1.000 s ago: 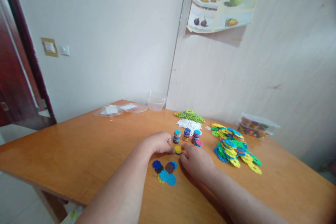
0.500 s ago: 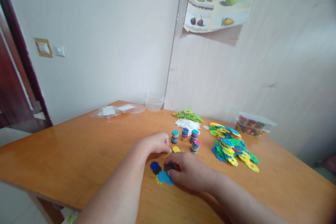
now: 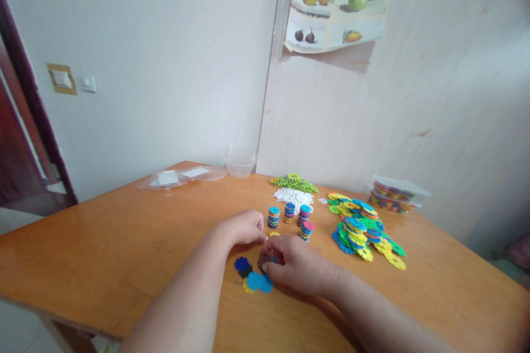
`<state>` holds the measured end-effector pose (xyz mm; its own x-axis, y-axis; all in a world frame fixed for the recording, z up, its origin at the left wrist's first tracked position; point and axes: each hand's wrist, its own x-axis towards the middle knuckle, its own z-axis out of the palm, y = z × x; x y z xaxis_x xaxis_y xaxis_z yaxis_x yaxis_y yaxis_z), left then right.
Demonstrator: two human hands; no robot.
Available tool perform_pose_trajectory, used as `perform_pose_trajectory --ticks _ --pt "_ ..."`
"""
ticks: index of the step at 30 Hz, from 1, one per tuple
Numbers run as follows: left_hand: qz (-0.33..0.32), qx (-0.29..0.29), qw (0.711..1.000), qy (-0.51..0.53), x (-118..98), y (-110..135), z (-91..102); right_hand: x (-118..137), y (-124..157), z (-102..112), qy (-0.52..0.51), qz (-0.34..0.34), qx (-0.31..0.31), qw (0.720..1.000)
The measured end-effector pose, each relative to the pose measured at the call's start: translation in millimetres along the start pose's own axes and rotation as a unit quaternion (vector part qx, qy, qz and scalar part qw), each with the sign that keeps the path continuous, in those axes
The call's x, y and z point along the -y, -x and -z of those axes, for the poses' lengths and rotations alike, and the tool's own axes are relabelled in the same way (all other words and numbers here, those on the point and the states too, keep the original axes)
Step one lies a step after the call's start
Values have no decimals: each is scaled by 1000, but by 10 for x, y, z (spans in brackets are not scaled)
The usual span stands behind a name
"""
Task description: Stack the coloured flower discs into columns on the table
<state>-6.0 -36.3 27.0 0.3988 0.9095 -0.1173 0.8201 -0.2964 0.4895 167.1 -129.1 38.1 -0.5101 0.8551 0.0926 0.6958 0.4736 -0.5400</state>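
My left hand (image 3: 245, 228) rests on the orange table (image 3: 124, 242) with its fingers curled, the fingertips pinching at a small yellow disc (image 3: 273, 234). My right hand (image 3: 293, 267) is closed in a pinch over a dark disc at the edge of a small cluster of blue, black and yellow discs (image 3: 250, 278). Just beyond both hands stand short stacks of coloured discs (image 3: 290, 214). Part of the cluster is hidden under my right fingers.
A spread pile of green, yellow and blue discs (image 3: 364, 229) lies to the right. Behind the stacks are white pieces (image 3: 295, 197) and green pieces (image 3: 295, 182). A lidded tub of discs (image 3: 395, 197), a clear cup (image 3: 240, 161) and clear lids (image 3: 182, 176) sit near the wall.
My right hand moved from the yellow disc down and left onto the small cluster and pinched a dark disc. The left hand stayed put. The camera shifted slightly.
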Motion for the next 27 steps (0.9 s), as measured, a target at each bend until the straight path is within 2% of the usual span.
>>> perform_pose_trajectory --ticks 5,7,10,15,21,27 --pt "-9 1 1000 -4 -36 22 20 -155 -119 70 17 -77 -148 986" --pt "-18 6 1000 1 -46 35 32 -207 -153 86 25 -109 -180 977" --pt "-26 12 1000 3 -50 44 43 -240 -177 68 37 -127 -169 977" --pt "-24 9 1000 -11 -51 36 49 -233 -179 33 62 -108 -136 983" --pt "-23 7 1000 -19 -39 13 29 -287 -149 40 108 -173 -114 972" --pt "-71 32 997 28 -58 23 25 -290 -112 18 148 -193 -98 965"
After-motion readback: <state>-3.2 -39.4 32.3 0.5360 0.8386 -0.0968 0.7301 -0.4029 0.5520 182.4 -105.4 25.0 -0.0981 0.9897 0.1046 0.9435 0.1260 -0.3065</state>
